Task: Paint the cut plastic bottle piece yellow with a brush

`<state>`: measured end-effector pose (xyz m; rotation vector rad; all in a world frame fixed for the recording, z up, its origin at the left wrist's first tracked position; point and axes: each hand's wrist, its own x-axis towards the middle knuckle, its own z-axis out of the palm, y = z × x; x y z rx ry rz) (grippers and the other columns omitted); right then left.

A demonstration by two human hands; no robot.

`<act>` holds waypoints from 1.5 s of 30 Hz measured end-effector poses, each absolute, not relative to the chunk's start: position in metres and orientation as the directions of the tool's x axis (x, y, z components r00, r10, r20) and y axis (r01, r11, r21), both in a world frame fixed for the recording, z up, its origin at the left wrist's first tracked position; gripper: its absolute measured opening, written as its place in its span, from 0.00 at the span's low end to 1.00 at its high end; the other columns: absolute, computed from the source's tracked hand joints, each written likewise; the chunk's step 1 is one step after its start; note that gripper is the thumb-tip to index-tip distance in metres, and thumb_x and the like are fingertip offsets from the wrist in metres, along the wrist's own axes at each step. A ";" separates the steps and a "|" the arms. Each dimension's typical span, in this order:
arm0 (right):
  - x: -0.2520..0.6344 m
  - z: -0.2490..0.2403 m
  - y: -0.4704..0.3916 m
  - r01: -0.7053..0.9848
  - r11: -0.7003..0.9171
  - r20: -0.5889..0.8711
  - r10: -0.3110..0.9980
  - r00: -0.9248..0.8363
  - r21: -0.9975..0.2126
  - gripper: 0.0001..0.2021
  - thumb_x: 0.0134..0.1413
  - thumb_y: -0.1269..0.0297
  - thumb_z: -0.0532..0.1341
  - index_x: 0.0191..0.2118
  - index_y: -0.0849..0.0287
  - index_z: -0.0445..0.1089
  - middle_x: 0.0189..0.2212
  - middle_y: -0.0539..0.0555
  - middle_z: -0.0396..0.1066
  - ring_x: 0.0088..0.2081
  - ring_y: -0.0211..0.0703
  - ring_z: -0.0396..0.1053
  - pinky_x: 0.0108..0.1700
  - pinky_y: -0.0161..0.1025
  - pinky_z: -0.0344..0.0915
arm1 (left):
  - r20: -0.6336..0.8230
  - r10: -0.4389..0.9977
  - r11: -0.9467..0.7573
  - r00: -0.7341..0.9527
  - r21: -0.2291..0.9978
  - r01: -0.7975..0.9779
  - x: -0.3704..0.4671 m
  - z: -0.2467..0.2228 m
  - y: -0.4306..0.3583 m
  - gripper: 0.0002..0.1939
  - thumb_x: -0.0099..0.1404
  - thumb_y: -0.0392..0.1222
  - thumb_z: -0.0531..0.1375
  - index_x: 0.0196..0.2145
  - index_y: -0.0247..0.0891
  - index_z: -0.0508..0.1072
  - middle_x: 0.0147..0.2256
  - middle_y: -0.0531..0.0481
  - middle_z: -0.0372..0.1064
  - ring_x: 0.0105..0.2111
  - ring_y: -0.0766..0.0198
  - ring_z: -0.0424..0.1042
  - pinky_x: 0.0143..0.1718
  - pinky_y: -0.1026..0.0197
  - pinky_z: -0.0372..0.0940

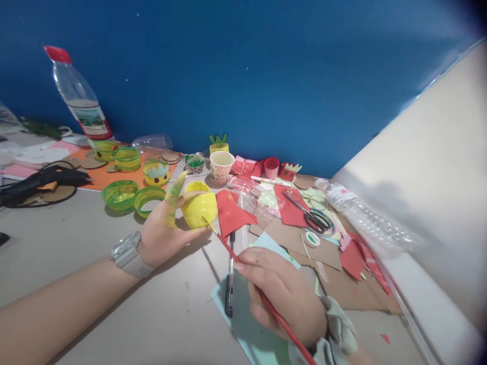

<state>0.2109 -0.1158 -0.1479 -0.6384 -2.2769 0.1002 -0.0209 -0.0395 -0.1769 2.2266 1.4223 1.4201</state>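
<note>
My left hand [167,228], with green and yellow paint on its fingers, holds a yellow-painted cup [200,209] tilted on its side. In my right hand [283,291] is a red paintbrush [281,322]. The brush's yellow tip touches the side of the cup. Just behind the cup is a container of yellow paint [197,186], partly hidden. A red paper piece [233,213] lies to the right of the cup, and a black pen [230,284] lies between my two hands.
Green-painted bowls [120,195] and a hot glue gun [49,177] are at the left. Farther back stand a tall bottle [81,96] and a paper cup [221,167]. Scissors [317,220], cardboard [353,289] and a clear bottle [369,220] lie at the right.
</note>
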 end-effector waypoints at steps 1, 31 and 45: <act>0.211 -0.148 -0.115 0.421 0.868 0.660 0.479 -0.579 -0.262 0.17 0.54 0.82 0.51 0.49 0.66 0.63 0.38 0.61 0.70 0.40 0.47 0.70 0.42 0.44 0.74 | 0.631 0.767 -0.548 0.113 0.554 0.627 -0.021 -0.177 -0.039 0.62 0.49 0.41 0.74 0.70 0.54 0.38 0.46 0.51 0.78 0.47 0.52 0.76 0.46 0.51 0.72; 0.214 -0.147 -0.118 0.498 0.836 0.668 0.509 -0.543 -0.231 0.20 0.54 0.82 0.51 0.52 0.63 0.62 0.39 0.62 0.71 0.41 0.49 0.71 0.44 0.46 0.75 | 0.657 0.748 -0.545 0.090 0.531 0.649 -0.020 -0.176 -0.041 0.60 0.49 0.42 0.75 0.69 0.55 0.43 0.49 0.51 0.77 0.51 0.53 0.75 0.51 0.51 0.70; 0.211 -0.143 -0.116 0.465 0.861 0.598 0.487 -0.637 -0.207 0.16 0.53 0.79 0.51 0.48 0.66 0.62 0.37 0.63 0.70 0.39 0.51 0.70 0.38 0.46 0.75 | 0.629 0.773 -0.540 0.080 0.586 0.604 -0.022 -0.179 -0.039 0.55 0.51 0.42 0.73 0.68 0.56 0.46 0.47 0.52 0.78 0.49 0.52 0.75 0.50 0.47 0.72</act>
